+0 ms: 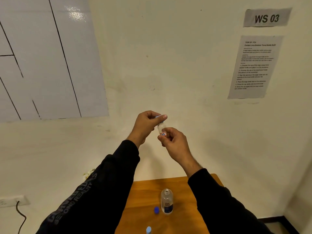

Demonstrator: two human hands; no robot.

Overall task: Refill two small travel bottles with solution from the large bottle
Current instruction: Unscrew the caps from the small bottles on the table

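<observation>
Head view: left hand pinches the blue cap atop the small travel bottle, whose base the right hand grips (steadying it for twisting, probably); below, the large bottle stands uncapped on the table.

**Cream wall, wooden worktop**

A scuffed cream wall carries a glossy white panel reflecting a lamp, a "WS 03" sign and a printed instruction sheet. Below stands an orange-brown wooden worktop; a wall socket with a black cable sits lower left.
</observation>
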